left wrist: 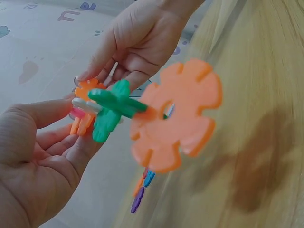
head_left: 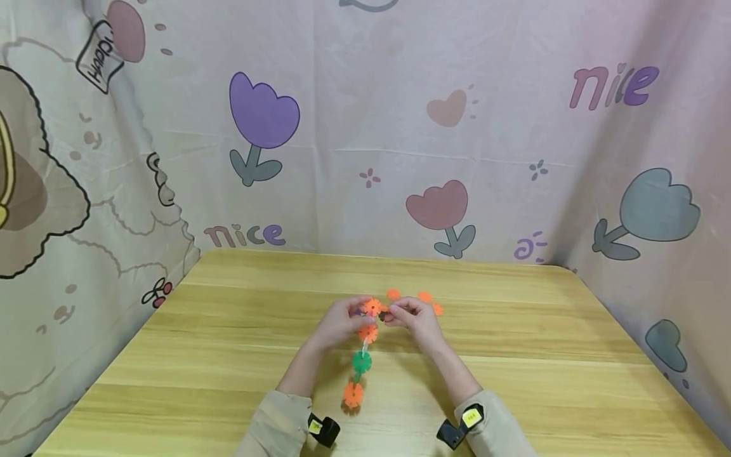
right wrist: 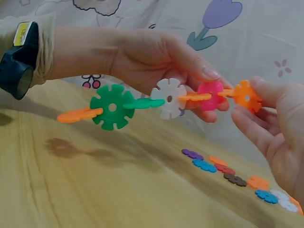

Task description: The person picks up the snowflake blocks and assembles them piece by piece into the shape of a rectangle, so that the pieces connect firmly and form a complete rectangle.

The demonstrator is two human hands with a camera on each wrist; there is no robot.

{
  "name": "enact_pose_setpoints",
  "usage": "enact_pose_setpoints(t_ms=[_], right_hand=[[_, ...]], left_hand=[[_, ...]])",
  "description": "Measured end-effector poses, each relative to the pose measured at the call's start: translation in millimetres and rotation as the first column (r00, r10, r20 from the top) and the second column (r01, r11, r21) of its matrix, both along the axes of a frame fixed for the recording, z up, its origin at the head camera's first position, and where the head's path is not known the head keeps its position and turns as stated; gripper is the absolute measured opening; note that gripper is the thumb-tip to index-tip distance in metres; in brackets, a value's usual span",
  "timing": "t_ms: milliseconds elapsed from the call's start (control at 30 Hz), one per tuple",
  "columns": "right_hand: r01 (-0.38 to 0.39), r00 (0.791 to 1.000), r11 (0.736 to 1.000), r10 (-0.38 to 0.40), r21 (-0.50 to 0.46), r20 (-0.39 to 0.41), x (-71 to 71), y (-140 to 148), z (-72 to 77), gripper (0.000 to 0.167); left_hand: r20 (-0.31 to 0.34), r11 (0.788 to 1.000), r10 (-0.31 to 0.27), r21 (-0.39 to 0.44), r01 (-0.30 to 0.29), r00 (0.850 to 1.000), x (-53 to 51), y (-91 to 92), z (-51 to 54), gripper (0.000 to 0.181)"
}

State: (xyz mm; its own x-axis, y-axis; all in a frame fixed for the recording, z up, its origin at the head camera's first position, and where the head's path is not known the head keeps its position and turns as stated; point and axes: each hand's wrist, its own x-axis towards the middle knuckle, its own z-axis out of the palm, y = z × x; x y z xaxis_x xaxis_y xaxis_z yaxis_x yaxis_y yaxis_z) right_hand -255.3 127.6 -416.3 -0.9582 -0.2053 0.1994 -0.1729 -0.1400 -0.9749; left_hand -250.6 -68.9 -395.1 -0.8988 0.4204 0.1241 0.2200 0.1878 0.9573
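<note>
The left hand (head_left: 339, 324) pinches a pink disc (right wrist: 209, 90) between thumb and fingers; the right hand (head_left: 419, 322) pinches the orange end disc (right wrist: 241, 91), thumb uppermost. Both discs belong to a chain (head_left: 362, 363) of notched discs, joined partly at crossed angles and suspended above the table (head_left: 257, 285), its shadow lying apart beneath it.

Directions are those of the head view, with the clock centred between the hands. The chain's free orange disc (head_left: 353, 395) points toward 7 o'clock, between the forearms and touching neither. Loose discs (head_left: 424, 296) lie on the table near 1 o'clock, just beyond the right hand. The far table edge stands at 12 o'clock, against a patterned cloth (head_left: 342, 95); the side edges lie well apart from the hands, with broad tabletop toward 9 and 3 o'clock.

The forearms enter from 7 and 5 o'clock and converge, fingertips facing each other. Each sleeved wrist carries a black camera, the left camera (head_left: 327, 433) and the right camera (head_left: 452, 434) both at its inner side.
</note>
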Motion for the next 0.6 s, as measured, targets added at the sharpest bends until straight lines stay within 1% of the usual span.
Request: enact_pose_setpoints(t_ms=[67,133,267,400,500,600], right_hand=[[-0.012,0.999,1.0,0.011,0.011,0.039,-1.2,2,-0.2,0.026],[-0.034,0.998,0.999,0.032,0.033,0.059,-2.1,3,0.6,0.026],[-0.067,0.996,0.997,0.064,0.047,0.055,-2.2,4,3.9,0.028],[-0.049,0.998,0.998,0.048,0.034,0.039,0.7,2,10.6,0.029],[-0.029,0.999,0.999,0.027,0.029,0.043,2.1,0,13.5,0.029],[-0.015,0.998,1.0,0.014,0.02,0.058,2.5,0,13.0,0.026]], left_hand=[[0.004,1.0,-0.009,0.011,0.009,1.0,0.1,0.5,-0.5,0.056],[0.007,1.0,-0.02,0.022,0.02,1.0,0.4,0.4,-0.5,0.055],[0.006,0.998,-0.04,0.049,0.04,0.999,0.9,-0.8,-0.6,0.055],[-0.004,0.998,-0.046,0.049,0.046,0.999,11.5,-2.0,15.9,0.054],[-0.011,0.998,-0.045,0.036,0.046,0.999,20.2,-2.3,30.0,0.052],[-0.012,0.998,-0.048,0.035,0.048,0.999,20.9,-2.1,31.1,0.051]])
